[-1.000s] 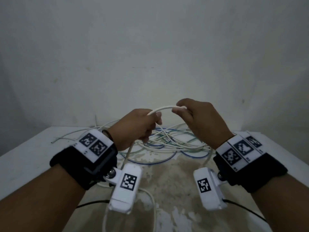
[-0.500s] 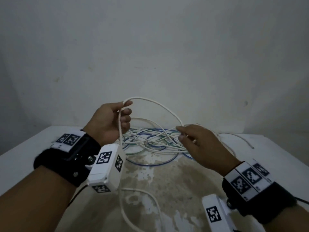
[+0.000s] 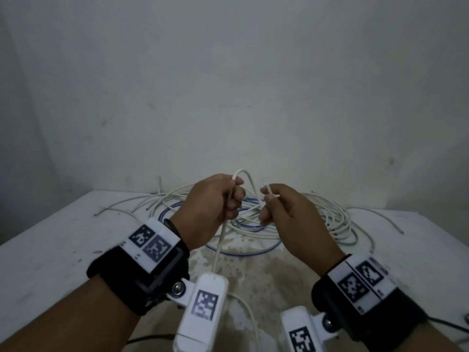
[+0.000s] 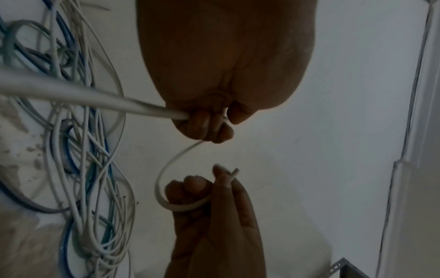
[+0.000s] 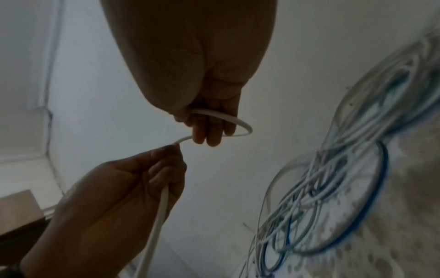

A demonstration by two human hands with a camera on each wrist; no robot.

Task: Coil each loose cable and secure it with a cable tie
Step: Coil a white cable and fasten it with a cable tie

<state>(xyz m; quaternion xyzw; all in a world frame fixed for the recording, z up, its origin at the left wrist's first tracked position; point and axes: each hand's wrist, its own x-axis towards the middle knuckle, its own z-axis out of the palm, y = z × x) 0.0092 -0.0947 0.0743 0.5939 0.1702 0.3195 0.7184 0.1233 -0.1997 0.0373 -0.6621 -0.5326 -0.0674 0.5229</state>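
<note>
Looks like coiling's just starting: left hand [image 3: 213, 199] fists the white cable [image 3: 220, 240], right hand [image 3: 286, 212] pinches its free end, next it needs another loop fed across.

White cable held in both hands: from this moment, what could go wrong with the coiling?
1. The right hand pinches the white cable near its free end, so that short tail could slip out.
2. The cable's long run drops from the left hand beside the tangled cable pile on the table and may snag it.
3. No cable tie is visible.
</note>
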